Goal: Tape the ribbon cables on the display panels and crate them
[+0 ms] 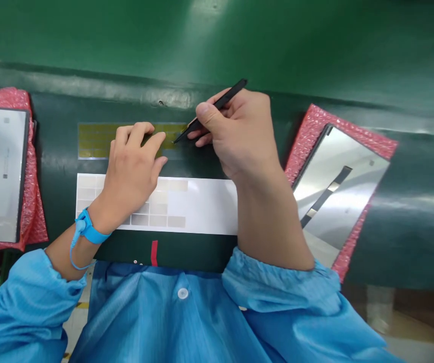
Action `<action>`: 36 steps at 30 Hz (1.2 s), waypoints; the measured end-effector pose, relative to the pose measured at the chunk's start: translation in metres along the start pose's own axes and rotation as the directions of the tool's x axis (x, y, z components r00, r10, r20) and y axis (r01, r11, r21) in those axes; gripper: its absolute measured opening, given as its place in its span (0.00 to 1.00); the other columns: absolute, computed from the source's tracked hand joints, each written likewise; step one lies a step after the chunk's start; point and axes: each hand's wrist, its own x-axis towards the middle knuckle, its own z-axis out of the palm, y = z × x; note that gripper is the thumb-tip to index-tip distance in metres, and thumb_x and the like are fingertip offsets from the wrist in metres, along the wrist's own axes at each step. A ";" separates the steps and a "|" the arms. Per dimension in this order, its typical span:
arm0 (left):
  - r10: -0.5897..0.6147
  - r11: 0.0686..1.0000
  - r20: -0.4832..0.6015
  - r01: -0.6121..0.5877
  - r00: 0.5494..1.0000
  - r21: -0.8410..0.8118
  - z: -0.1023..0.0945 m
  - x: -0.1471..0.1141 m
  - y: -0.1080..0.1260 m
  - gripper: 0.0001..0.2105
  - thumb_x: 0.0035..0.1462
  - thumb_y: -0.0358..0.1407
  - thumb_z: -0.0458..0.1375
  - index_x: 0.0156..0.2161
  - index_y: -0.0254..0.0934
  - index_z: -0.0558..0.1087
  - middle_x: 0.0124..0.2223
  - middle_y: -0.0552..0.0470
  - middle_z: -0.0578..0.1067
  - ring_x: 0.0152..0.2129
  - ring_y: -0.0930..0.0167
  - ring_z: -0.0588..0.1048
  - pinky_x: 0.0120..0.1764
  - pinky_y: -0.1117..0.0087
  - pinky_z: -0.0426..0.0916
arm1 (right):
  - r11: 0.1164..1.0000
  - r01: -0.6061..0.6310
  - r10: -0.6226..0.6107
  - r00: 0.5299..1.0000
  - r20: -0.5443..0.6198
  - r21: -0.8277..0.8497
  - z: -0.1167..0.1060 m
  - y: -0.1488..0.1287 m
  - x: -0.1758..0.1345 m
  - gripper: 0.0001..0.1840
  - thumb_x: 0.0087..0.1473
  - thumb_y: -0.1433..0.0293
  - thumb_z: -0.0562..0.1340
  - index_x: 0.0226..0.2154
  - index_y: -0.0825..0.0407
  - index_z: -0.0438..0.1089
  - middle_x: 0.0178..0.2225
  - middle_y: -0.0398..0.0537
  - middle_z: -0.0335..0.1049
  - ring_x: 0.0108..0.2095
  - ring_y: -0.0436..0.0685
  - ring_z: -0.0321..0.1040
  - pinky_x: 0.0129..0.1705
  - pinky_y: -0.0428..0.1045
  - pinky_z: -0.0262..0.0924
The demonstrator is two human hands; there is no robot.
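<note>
My right hand point(239, 131) is closed around black tweezers point(222, 101), whose tip points down and left at the right part of a yellow-brown sticker sheet point(95, 141). Fingers bent and apart, my left hand point(131, 166) rests over that sheet's middle and holds nothing that I can see. Nearer to me lies a white sheet point(211, 206) with rows of pale, shiny rectangular labels on its left part. My left forearm and hand cover some of those labels. A blue wrist strap point(92, 229) with a coiled cord sits on my left wrist.
On the right, a silver display panel point(340, 184) with a dark flex strip lies tilted on pink bubble wrap point(372, 138). Another panel point(3, 186) rests on pink bubble wrap point(35, 217) at the left. Red tape point(154, 253) marks the green table's point(198, 247) front edge.
</note>
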 end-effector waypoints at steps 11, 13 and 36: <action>0.028 0.999 -0.036 -0.027 0.999 0.032 0.002 0.003 -0.008 0.18 0.69 0.36 0.61 0.61 0.36 0.73 0.61 0.42 0.73 0.57 0.56 0.68 0.61 0.54 0.66 | 0.992 -0.009 0.011 1.000 -0.021 0.126 0.002 -0.013 -0.003 0.16 0.72 0.73 0.63 0.31 0.46 0.62 0.20 0.30 0.67 0.20 0.41 0.66 0.20 0.40 0.56; 0.058 0.998 -0.061 -0.055 0.996 0.039 0.003 0.005 -0.014 0.19 0.69 0.37 0.60 0.62 0.36 0.74 0.60 0.41 0.73 0.57 0.56 0.69 0.62 0.54 0.66 | 0.985 0.006 0.001 0.999 -0.044 0.171 -0.013 -0.021 -0.013 0.16 0.73 0.69 0.63 0.31 0.46 0.63 0.22 0.31 0.69 0.21 0.41 0.67 0.20 0.40 0.56; 0.479 0.861 -0.070 -0.484 0.875 -0.158 0.077 -0.014 0.165 0.13 0.67 0.24 0.61 0.55 0.22 0.78 0.58 0.34 0.80 0.56 0.51 0.77 0.57 0.48 0.73 | 0.956 -0.033 0.190 0.828 -0.528 0.293 -0.173 0.046 -0.151 0.13 0.56 0.65 0.76 0.28 0.48 0.73 0.21 0.40 0.73 0.16 0.49 0.68 0.12 0.42 0.54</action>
